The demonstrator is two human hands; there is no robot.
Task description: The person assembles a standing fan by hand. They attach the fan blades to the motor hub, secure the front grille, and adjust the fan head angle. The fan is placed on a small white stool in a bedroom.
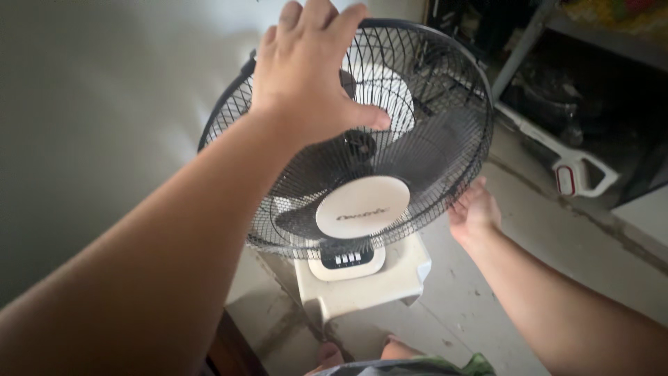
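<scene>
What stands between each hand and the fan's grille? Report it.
Nothing visible does. The left hand is spread in front of the upper left of the black wire grille; whether it touches is unclear. The right hand is at the grille's lower right rim, fingers against or just under it. The fan sits on a white stool.

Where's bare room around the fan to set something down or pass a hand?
Free: the bare concrete floor between the white plastic stool and the right hand. The plain grey wall left of the black wire-guard fan leaves a hand passage. Crowded: the stool top under the fan base, and the upper right, with the white handled tool and metal shelving. The left hand covers the guard's upper left.
</scene>
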